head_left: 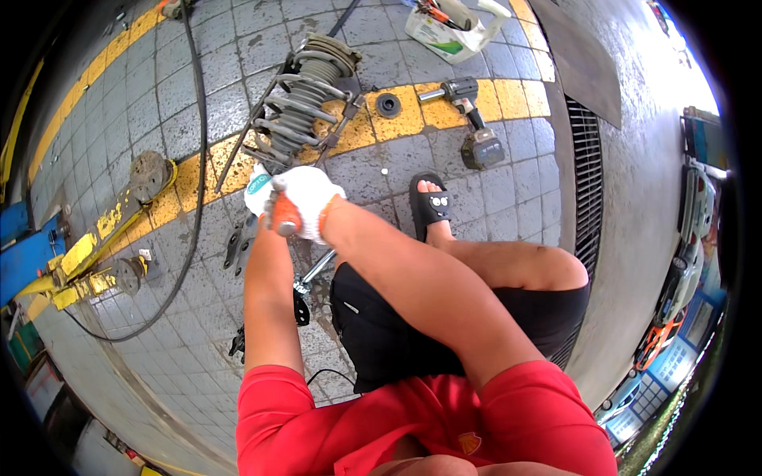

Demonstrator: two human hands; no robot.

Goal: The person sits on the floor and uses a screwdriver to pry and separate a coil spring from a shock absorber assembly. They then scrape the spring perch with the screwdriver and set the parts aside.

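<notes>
Right hand (316, 193), white-gloved, clenched round orange-handled tool (285, 213), its metal end cap toward near side. Left hand (259, 189), also gloved, just left of right one, by near end of coil-spring strut (295, 113); cannot tell whether it grasps anything. Strut lies on tiled floor (525, 186), far of hands, across yellow stripe (514, 97). Right of strut: round black part (388, 105), then cordless impact wrench (475, 119). Farther, right: white jug (443, 45) holding tools. Left: black hose (203, 135).
</notes>
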